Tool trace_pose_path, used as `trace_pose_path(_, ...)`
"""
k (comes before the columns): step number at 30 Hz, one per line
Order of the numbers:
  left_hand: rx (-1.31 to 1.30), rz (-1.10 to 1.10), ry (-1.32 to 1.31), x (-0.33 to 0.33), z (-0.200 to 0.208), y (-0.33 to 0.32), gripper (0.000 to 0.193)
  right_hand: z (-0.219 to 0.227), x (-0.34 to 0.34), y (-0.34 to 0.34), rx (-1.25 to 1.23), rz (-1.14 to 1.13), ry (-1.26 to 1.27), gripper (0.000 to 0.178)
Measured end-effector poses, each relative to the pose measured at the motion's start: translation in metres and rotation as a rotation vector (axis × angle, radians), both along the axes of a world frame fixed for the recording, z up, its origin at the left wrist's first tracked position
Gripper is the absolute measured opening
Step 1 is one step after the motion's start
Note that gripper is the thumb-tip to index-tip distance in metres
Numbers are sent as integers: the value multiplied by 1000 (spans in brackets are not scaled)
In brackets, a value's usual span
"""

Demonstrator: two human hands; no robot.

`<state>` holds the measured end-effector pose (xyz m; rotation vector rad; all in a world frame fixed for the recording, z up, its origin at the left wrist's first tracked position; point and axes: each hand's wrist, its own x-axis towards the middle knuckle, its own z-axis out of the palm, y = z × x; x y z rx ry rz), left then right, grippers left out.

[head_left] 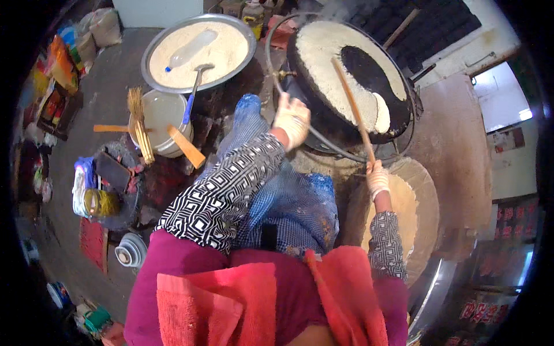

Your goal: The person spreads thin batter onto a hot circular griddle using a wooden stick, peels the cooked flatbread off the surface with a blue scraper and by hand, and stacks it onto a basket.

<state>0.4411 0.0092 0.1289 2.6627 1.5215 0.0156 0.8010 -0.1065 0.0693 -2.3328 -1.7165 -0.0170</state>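
My right hand [377, 179], in a pale glove, is closed round the lower end of a long wooden stick [353, 102]. The stick slants up and left over a round black griddle [362, 60]. Pale batter [323, 49] coats much of the griddle, leaving a dark bare patch, and a thicker lump of batter [382, 112] lies beside the stick. My left hand [291, 120], also gloved, is closed at the near left side of the metal ring [329, 139] that surrounds the griddle. It covers part of that ring, and its fingertips are partly hidden.
Left of the griddle, a wide metal basin [151, 74] holds beige contents, a clear bottle [193, 51] and a blue-handled tool [188, 108]. A bucket [167, 151] carries a straw brush [137, 112] and wooden pieces. A round tray with thin tan sheets [424, 202] lies at right.
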Motion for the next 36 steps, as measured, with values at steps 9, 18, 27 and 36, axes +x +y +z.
trace_pose_path(9, 256, -101, 140, 10, -52, -46, 49, 27, -25, 14, -121, -100, -206, 35)
trace_pose_path(18, 348, -77, 64, -4, -67, -22, 48, 14, -12, 16, -111, -270, -155, 39)
trace_pose_path(27, 316, 4, 64, -16, -61, -2, 50, -10, -11, 3, -63, -42, -184, 36)
trace_pose_path(36, 332, 59, -2, -37, -64, 19, 54, 24, -7, 19, -160, -238, -200, 39)
